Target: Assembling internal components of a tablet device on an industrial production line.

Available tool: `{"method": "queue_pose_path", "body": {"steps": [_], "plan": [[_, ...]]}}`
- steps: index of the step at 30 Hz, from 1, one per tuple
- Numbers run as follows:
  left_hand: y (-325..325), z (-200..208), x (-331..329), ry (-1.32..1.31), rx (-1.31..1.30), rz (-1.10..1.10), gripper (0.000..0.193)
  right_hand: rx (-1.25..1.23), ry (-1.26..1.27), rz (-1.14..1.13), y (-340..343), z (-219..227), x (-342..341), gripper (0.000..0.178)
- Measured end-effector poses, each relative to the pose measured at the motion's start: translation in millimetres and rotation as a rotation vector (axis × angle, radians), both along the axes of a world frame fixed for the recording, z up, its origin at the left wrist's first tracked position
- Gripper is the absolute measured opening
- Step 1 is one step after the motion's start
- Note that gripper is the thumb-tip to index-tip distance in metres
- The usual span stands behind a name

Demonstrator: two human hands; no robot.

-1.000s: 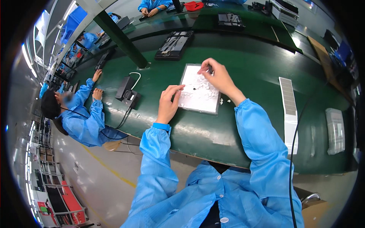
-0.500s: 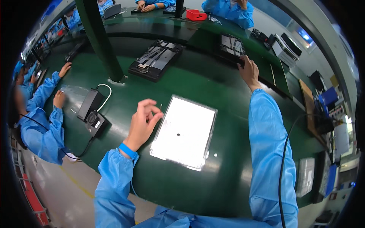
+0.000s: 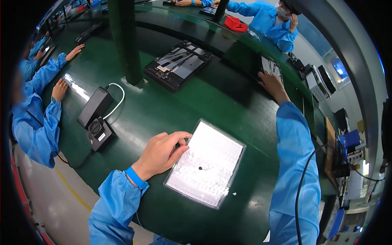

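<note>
In front of me a clear-rimmed tray (image 3: 228, 183) holds a bright white, rough-surfaced sheet (image 3: 208, 151) with a small dark dot on it. My left hand (image 3: 161, 155), with a blue band at the wrist, is at the tray's left edge. Its thumb and index finger are curled together in a pinch; whatever lies between them is too small to make out. Farther off to the right, my right hand (image 3: 274, 86) grips the near edge of an opened tablet (image 3: 271, 65), its fingertips partly hidden. Another opened tablet (image 3: 179, 63), black-framed with silver parts, lies at the centre back.
A green post (image 3: 124, 45) rises from the green table left of centre. Beside it stand a black power adapter (image 3: 94, 107) with a white cable and a black box with a round grille (image 3: 100, 132). Co-workers in blue sit left and across, near a red bin (image 3: 235, 23).
The view has shifted. My left hand has moved closer over the tray's left edge, its fingers reaching farther right. My right hand has come further over the near edge of the right tablet.
</note>
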State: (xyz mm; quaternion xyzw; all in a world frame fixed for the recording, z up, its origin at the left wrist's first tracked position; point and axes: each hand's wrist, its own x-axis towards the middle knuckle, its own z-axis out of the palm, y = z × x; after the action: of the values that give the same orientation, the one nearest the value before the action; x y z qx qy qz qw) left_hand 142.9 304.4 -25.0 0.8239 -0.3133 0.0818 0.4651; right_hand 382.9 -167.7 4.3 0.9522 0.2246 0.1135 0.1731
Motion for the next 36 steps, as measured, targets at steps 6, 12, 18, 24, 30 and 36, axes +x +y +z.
{"method": "queue_pose_path", "body": {"steps": [6,12,18,24,30,36], "plan": [[-2.2,1.4,2.2,-0.049,0.016,-0.020,0.025,0.062,-0.011,0.007,-17.2,25.1,-17.8,0.009],[-4.2,3.4,0.3,-0.083,0.012,-0.036,0.022,-0.202,-0.081,-0.038,-15.0,5.9,-17.3,0.021],[-2.3,-5.0,1.5,-0.117,-0.002,-0.031,0.021,-0.114,-0.159,-0.252,-13.6,-3.0,-8.2,0.035],[-2.6,-3.3,2.0,-0.136,0.000,-0.031,0.018,-0.079,-0.340,0.032,-10.4,-5.2,-106.6,0.058],[-3.7,0.4,-0.7,-0.022,-0.035,-0.011,0.019,-0.004,-0.534,0.044,3.9,-30.6,-125.8,0.054],[-4.0,-16.5,7.4,0.068,-0.275,0.076,0.015,-0.214,-0.471,-0.406,-9.1,14.5,-121.6,0.032]]}}
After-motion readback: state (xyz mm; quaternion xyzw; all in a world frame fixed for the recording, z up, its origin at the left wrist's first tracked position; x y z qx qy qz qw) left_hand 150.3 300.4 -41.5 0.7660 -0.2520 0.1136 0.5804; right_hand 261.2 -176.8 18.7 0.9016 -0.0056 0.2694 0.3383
